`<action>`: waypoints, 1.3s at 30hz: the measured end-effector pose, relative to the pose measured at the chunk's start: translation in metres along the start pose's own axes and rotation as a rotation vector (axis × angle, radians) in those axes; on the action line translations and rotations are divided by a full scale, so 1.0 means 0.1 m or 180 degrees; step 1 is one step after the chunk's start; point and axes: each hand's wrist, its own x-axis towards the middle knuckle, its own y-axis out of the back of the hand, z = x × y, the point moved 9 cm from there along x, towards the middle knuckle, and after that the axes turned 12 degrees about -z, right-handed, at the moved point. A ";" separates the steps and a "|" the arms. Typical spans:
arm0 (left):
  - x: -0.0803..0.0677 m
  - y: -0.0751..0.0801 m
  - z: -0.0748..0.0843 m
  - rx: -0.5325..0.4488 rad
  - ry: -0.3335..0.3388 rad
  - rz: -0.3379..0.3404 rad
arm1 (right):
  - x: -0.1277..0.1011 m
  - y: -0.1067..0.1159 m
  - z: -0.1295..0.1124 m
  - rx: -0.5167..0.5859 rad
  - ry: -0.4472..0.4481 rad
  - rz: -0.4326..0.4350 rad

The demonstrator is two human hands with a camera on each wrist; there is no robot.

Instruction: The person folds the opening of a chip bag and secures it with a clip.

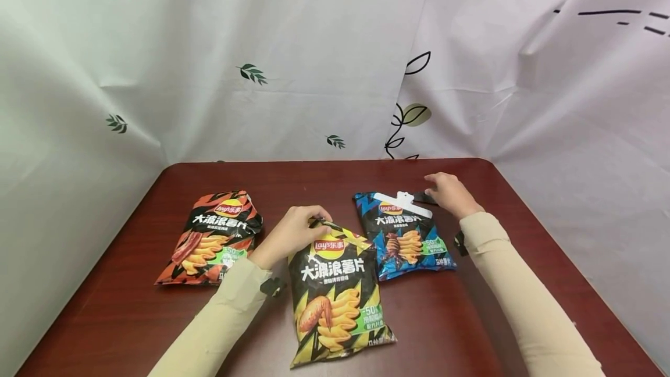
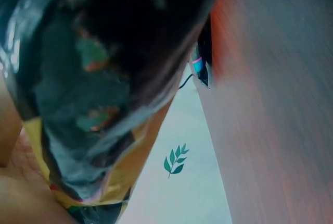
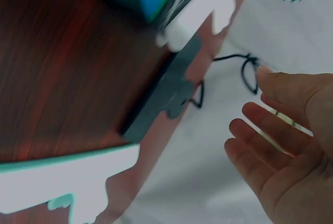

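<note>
My left hand (image 1: 293,233) pinches the top edge of a yellow and black bag of potato chips (image 1: 340,290), its printed front toward the head camera. In the left wrist view the back of that chip bag (image 2: 104,94) fills much of the picture. Beyond it on the right, my right hand (image 1: 454,195) is raised with loosely bent fingers and holds nothing. Close to those fingers lies a black clip (image 3: 161,94). A white clip (image 1: 402,205) spans the top of a blue chip bag (image 1: 405,243).
A red chip bag (image 1: 211,243) lies on the left of the dark red table (image 1: 314,176). The right wrist view shows another white clip (image 3: 67,177) on the table. White curtains (image 1: 335,34) with leaf prints surround the back and sides.
</note>
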 end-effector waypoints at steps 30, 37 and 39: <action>0.01 -0.01 0.11 0.0051 -0.0079 -0.0002 | 0.16 -0.26 0.45 -0.0084 -0.0366 -0.0216; 0.01 -0.01 0.12 0.0086 -0.0099 0.0011 | 0.17 -0.28 0.46 -0.0056 -0.0384 -0.0234; 0.01 -0.02 0.12 0.0086 -0.0086 0.0001 | 0.18 -0.29 0.47 -0.0094 -0.0416 -0.0241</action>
